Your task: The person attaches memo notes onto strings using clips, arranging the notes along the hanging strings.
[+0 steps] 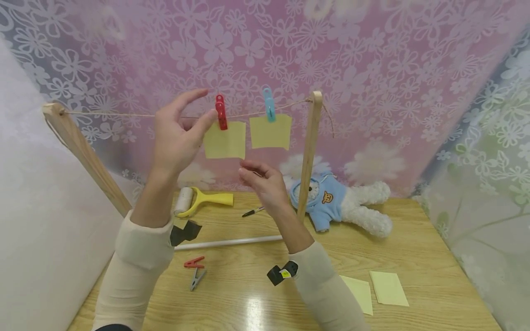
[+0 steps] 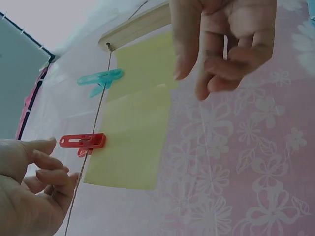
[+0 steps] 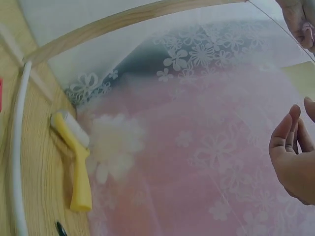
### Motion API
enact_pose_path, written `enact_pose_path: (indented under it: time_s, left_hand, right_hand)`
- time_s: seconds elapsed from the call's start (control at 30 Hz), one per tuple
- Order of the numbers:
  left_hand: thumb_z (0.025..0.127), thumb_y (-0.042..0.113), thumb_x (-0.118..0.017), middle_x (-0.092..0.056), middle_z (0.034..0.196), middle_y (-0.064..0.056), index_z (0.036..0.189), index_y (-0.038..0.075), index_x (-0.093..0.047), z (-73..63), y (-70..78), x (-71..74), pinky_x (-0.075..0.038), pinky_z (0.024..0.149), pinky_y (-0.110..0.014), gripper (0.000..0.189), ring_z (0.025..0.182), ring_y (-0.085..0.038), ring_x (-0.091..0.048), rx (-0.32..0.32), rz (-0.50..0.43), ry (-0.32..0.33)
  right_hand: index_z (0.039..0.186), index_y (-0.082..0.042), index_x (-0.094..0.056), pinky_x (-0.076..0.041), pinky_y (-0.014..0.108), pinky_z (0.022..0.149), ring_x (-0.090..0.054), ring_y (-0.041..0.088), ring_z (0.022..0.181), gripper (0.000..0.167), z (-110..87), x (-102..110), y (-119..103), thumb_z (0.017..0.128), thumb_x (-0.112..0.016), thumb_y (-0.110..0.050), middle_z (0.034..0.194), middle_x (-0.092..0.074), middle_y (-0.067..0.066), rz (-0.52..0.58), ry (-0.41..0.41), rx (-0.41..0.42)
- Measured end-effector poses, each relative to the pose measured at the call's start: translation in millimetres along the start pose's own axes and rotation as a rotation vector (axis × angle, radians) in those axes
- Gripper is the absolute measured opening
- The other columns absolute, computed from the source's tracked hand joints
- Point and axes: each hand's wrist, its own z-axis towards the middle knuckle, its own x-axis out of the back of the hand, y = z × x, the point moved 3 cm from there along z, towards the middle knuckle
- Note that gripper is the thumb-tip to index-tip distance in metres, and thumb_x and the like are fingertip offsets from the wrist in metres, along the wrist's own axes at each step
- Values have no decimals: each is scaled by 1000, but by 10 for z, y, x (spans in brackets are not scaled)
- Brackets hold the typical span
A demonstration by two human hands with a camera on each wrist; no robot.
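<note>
A yellow paper sheet (image 1: 227,146) hangs from a thin cord (image 1: 124,114) under a red clothespin (image 1: 222,116). My left hand (image 1: 175,133) is beside that clothespin, thumb and fingers spread apart; the left wrist view shows a small gap between the fingertips and the pin's red handle (image 2: 69,141). Just below the sheet's lower right corner is my right hand (image 1: 269,187), its fingers loosely bent with nothing between them. To the right, a light blue clothespin (image 1: 269,106) holds a second yellow sheet (image 1: 271,133) on the same cord.
Wooden posts (image 1: 93,163) (image 1: 309,156) carry the cord, with a white rod (image 1: 232,242) low between them. On the table lie a yellow-handled lint roller (image 1: 215,198), a pen (image 1: 251,212), a plush toy (image 1: 331,204), red and grey clothespins (image 1: 198,277), and more yellow sheets (image 1: 389,288).
</note>
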Motion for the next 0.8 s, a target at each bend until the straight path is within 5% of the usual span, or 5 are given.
enact_pose_path:
  time_s: [0.1,0.2,0.37,0.67,0.8]
  left_hand:
    - [88,12,-67,-64,90,2,125,8,-61,-89,-6,28,-25,34,-20,37,35,-5,-29,-82,-37,73]
    - [87,7,-67,-63,112,0,120,2,-62,-224,-53,73,-24,35,-19,34,38,-3,-29,-174,-82,135]
    - [83,-3,-67,-67,103,-3,112,-8,-63,-521,-241,147,-21,35,-21,30,39,-3,-31,-212,-184,125]
    - [86,4,-68,-44,50,4,109,6,-67,-1151,-1042,73,-24,34,-25,23,40,-4,-29,139,11,-178]
    - [89,16,-67,-54,57,0,111,9,-66,-1479,-1534,32,-28,34,-21,23,40,-3,-30,330,66,-317]
  right_hand:
    - [115,3,-62,-54,26,81,-64,9,85,29,-111,152,22,88,-66,-7,107,-65,4,-193,-36,32]
    - [114,2,-64,-55,25,75,-63,8,81,29,-271,340,47,86,-68,-8,103,-65,11,-358,-80,102]
    - [111,-1,-66,-54,24,70,-63,7,79,27,-595,743,84,85,-69,-7,99,-66,10,-517,-117,177]
    - [108,-4,-67,-53,25,70,-62,5,81,25,-1152,1630,192,85,-71,-12,101,-66,11,-799,-32,109]
    - [111,-7,-66,-53,23,70,-62,6,83,30,-1348,2008,316,85,-71,-22,107,-67,10,-933,-1,-37]
